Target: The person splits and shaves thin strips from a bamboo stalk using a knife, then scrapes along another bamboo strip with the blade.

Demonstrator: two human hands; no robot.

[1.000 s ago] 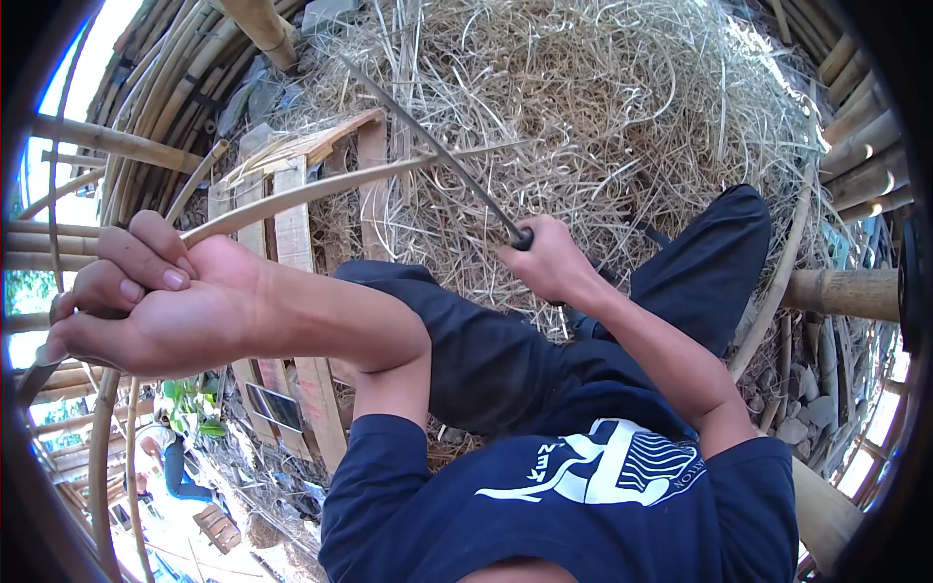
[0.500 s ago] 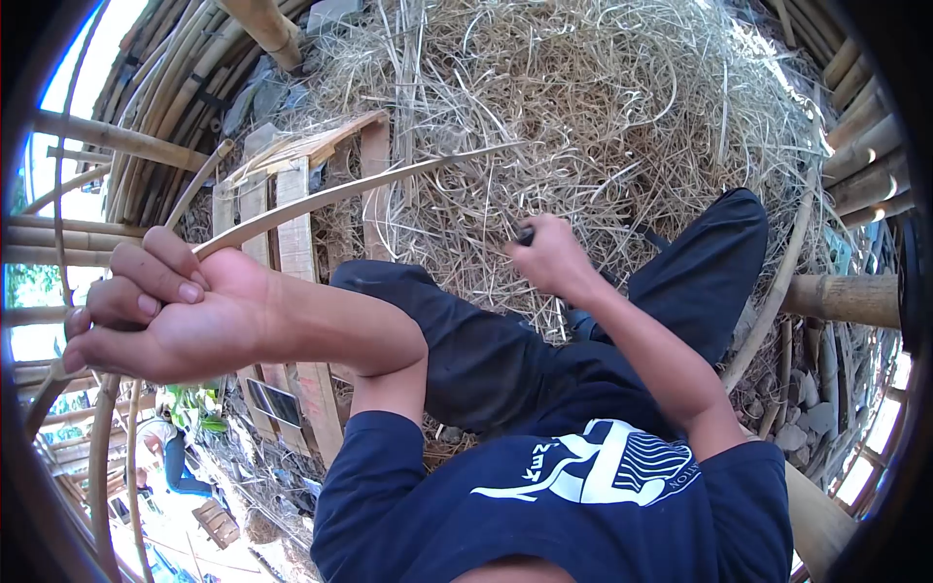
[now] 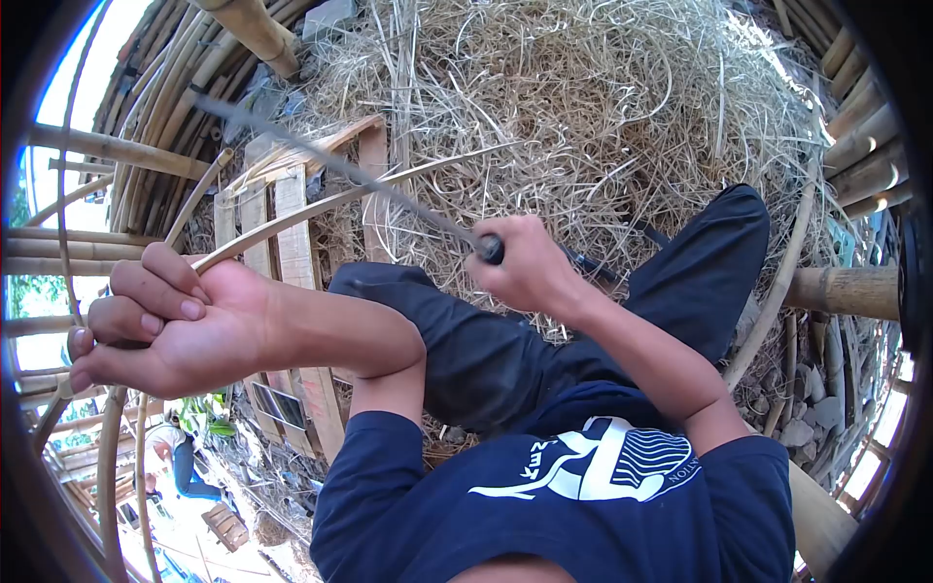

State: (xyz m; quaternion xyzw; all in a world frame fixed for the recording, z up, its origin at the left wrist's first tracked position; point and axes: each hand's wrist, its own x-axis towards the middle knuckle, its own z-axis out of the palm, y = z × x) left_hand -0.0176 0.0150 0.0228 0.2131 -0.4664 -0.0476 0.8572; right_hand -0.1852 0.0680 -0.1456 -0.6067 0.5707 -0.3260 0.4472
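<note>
My left hand (image 3: 185,325), palm turned up at the left, has its fingers curled round one end of a long bamboo strip (image 3: 292,220). The strip runs up and right from the palm to a thin tip over the shavings. Gripped in my right hand (image 3: 535,270), in front of my lap, is a long-bladed knife (image 3: 335,163), its dark handle end showing beside the thumb. The blade points up and left and crosses the strip in view. Motion blurs it, and whether it touches the strip I cannot tell.
Pale shavings (image 3: 583,107) cover the ground ahead. A wooden pallet (image 3: 290,199) lies left of my legs, with a phone-like dark slab (image 3: 279,403) on it. Bamboo poles (image 3: 842,293) stand at both sides. Another person (image 3: 180,462) is at the lower left.
The knife has swung up and left, so its blade now lies across the strip in view. My right hand moved slightly left; my left hand keeps its hold almost in place.
</note>
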